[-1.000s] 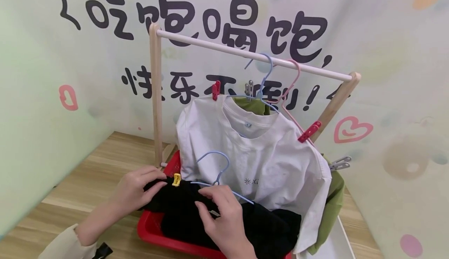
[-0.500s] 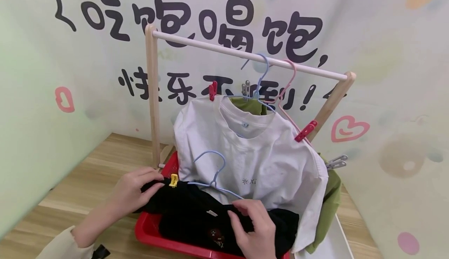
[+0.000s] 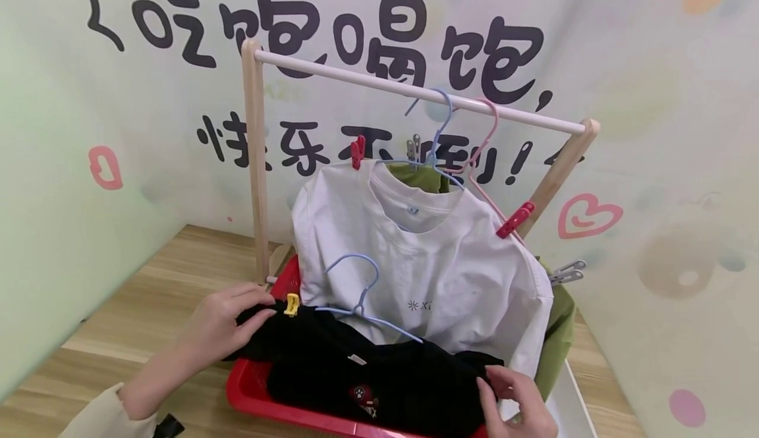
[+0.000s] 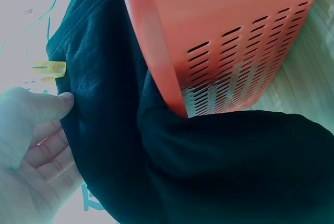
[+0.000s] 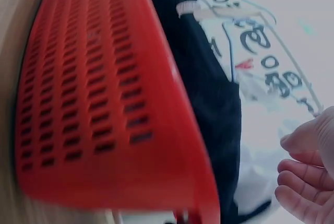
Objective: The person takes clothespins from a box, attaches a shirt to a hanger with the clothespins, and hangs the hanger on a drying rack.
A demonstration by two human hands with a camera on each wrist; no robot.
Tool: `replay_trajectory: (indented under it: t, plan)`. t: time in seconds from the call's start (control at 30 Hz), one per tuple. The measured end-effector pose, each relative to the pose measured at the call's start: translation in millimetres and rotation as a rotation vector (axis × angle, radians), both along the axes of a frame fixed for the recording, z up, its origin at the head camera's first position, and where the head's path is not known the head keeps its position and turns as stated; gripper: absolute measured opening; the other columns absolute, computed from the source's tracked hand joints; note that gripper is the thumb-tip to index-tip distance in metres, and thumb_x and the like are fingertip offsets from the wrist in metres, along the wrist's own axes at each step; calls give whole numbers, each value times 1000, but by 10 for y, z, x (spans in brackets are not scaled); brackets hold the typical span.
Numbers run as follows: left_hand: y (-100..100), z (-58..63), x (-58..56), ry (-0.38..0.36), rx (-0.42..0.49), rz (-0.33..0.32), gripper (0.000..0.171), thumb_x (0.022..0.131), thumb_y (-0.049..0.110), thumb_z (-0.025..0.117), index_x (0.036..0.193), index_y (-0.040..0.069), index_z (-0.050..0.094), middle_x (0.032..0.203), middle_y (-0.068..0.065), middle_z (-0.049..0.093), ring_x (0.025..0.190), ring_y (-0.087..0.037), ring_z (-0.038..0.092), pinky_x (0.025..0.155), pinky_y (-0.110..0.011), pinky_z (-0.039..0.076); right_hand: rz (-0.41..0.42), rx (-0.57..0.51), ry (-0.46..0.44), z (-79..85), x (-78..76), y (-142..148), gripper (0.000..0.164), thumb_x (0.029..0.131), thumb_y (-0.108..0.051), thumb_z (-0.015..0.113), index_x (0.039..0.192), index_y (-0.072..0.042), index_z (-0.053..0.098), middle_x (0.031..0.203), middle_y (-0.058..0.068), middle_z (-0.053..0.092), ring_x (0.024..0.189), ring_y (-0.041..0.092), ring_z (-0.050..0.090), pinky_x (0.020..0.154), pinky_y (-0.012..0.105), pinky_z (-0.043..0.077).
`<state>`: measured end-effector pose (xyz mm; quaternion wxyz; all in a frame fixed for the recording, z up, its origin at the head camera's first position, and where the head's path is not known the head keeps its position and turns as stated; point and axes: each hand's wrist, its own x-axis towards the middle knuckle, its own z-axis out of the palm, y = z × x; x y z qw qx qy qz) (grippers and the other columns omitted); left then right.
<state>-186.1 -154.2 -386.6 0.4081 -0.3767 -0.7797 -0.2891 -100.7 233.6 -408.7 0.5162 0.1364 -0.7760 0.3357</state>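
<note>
A black T-shirt (image 3: 320,359), with a small printed figure on its front, lies over the red basket (image 3: 246,388). A blue hanger (image 3: 360,308) is in its neck, with the hook standing up. My left hand (image 3: 219,323) pinches the shirt's left shoulder, thumb in front, just outside a yellow clothespin (image 3: 291,305) clipped there. My right hand (image 3: 520,404) is by the shirt's right shoulder, fingers loosely bent. In the right wrist view, a gap shows between that hand (image 5: 308,166) and the black cloth (image 5: 214,109).
Behind, a white T-shirt (image 3: 385,260) with red clothespins (image 3: 516,220) hangs from a rack bar (image 3: 356,79). A green garment (image 3: 557,332) hangs behind it on a pink hanger (image 3: 489,138). A white tray (image 3: 572,405) sits at the right on the wooden table (image 3: 148,300).
My right hand has moved right along the black T-shirt, from beside the hanger's middle to the far shoulder. My left hand keeps its pinch by the yellow clothespin.
</note>
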Motion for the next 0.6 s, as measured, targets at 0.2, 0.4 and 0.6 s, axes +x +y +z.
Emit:
replay_trajectory:
  t: [0.2,0.4,0.6]
  plan:
    - [7,7,-7,0,4,-10,44,96,39,44,79,7,68,79,-1,66,69,-16,64,65,-19,52,-117,-54,-139,-116,97,292,9,75,7,68,84,7,66,72,-5,63,69,-15,52,60,3,43]
    - [9,12,-17,1,3,-19,44,97,38,45,78,6,68,77,0,65,68,-15,63,63,-20,52,-206,-43,-465,-378,82,639,23,68,18,68,86,5,62,69,-11,58,60,-13,48,52,7,43]
    - [-1,-5,-17,3,0,-5,45,97,39,44,78,6,68,77,-1,65,68,-16,63,62,-22,52,-105,101,-729,-468,69,807,16,70,9,67,83,6,59,64,-3,59,56,-8,49,48,14,45]
